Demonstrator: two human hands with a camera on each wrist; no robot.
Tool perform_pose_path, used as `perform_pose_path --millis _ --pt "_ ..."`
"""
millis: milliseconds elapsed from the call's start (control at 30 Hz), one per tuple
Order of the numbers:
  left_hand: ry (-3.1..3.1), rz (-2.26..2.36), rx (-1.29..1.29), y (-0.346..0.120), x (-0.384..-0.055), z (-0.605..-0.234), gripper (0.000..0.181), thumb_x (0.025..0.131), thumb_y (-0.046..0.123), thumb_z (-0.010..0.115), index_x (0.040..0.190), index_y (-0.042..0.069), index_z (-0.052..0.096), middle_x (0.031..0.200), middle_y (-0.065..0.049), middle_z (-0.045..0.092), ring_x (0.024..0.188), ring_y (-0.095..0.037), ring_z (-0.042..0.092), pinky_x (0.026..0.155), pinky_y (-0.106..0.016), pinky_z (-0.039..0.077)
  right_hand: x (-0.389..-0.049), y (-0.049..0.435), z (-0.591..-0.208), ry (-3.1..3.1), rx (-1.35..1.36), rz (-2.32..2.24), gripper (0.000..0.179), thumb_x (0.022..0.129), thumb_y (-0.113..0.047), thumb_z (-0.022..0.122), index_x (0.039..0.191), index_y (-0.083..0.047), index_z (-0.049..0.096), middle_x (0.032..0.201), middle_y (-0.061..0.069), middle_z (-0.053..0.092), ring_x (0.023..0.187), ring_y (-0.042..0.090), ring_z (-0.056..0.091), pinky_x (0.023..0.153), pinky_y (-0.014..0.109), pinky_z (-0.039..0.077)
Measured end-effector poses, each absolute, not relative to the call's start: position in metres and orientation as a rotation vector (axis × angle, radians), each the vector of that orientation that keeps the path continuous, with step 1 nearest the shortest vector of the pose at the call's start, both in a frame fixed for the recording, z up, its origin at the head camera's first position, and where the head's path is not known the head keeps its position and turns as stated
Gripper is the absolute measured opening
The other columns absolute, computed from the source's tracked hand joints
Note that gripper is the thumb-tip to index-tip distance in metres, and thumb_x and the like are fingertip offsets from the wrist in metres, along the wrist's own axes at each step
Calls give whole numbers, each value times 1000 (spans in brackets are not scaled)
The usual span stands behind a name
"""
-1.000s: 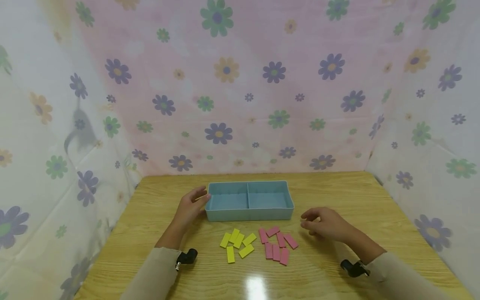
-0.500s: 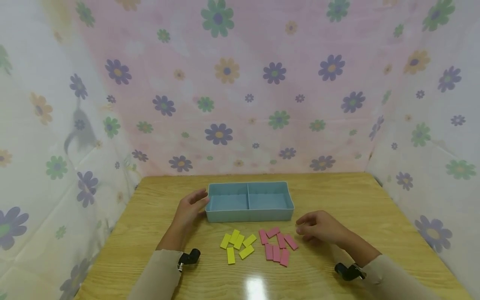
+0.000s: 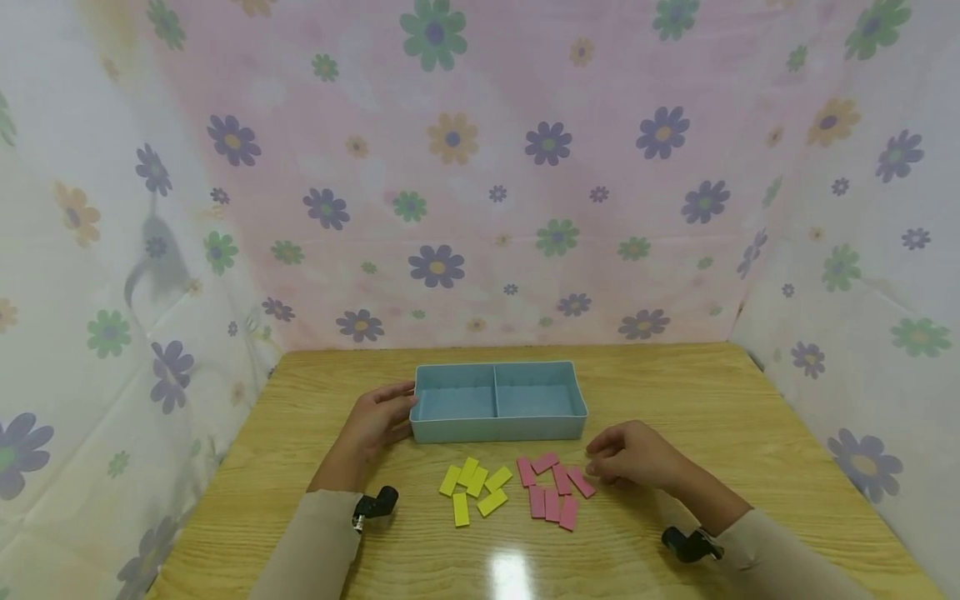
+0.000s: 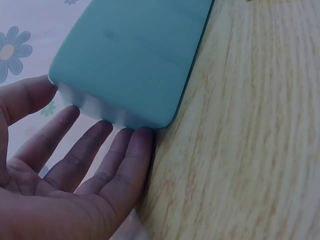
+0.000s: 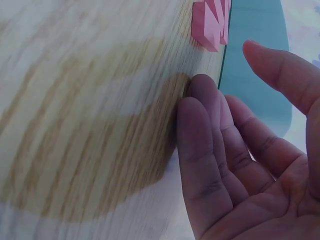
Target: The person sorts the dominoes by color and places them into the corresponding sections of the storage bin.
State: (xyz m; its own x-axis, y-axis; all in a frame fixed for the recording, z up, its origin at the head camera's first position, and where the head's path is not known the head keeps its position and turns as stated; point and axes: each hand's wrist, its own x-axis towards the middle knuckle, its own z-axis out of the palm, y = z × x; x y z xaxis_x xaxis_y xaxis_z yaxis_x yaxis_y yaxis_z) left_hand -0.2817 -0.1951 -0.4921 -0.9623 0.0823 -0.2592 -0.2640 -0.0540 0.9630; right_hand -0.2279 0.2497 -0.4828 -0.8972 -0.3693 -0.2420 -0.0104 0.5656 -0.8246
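Observation:
A light blue box (image 3: 459, 431) with two compartments stands on the table. My left hand (image 3: 377, 422) is at its left end; in the left wrist view the fingertips (image 4: 136, 137) touch the end wall, fingers fairly straight, thumb at the rim. Several pink tiles (image 3: 552, 505) lie in a loose group in front of the box, to the right. Beside them, my right hand (image 3: 633, 454) hovers low over the table with relaxed fingers and thumb apart, holding nothing. Several yellow tiles (image 3: 461, 509) lie in another group to the left of the pink ones.
The wooden table (image 3: 660, 375) meets a flowered cloth (image 3: 480, 208) at the back and on both sides. Both compartments of the box face up. A black camera mount is worn on each wrist.
My right hand has moved left, closer to the pink tiles. The left hand has settled slightly lower against the box's end. The box and tiles stay in place.

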Motion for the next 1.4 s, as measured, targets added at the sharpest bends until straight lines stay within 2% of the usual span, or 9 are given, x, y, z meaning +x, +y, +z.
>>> perform_pose_path --millis 267,600,833,1000,1267,1400 --pt "1918 2123 -234 -196 -282 -491 50 101 18 68 149 11 56 150 -17 56 135 -35 59 102 -49 56 -225 244 -481 2490 -314 -1196 36 86 -23 84 113 -1 74 93 5 73 71 20 67 60 36 59" --pt "1925 2148 -230 -200 -283 -502 49 99 22 73 144 9 61 145 -18 61 130 -33 63 96 -44 60 -223 241 -478 2524 -343 -1164 39 84 -26 87 112 -1 74 90 4 73 68 19 65 57 32 56" --pt "1908 2196 -216 -202 -285 -507 58 93 28 80 142 4 62 144 -20 61 130 -33 62 95 -41 60 -224 240 -478 2534 -365 -1158 38 85 -26 87 111 -2 75 92 4 73 70 18 65 58 31 56" --pt "1912 2169 -179 -204 -286 -510 60 94 29 79 145 3 59 148 -21 58 134 -33 60 97 -40 59 -224 239 -481 2512 -373 -1174 37 85 -24 87 111 -1 75 94 5 73 73 19 66 59 32 58" --pt "1921 2096 -78 -210 -284 -507 53 101 15 68 152 9 53 155 -15 52 137 -33 57 100 -44 58 -223 235 -483 2524 -380 -1149 36 85 -24 86 111 -2 75 91 2 73 74 18 66 61 31 58" --pt "1928 2085 -50 -210 -284 -504 55 101 14 69 153 12 52 157 -13 50 138 -35 55 100 -47 58 -221 232 -480 2564 -400 -1106 33 85 -23 86 109 -3 75 86 0 71 72 16 64 59 29 55"
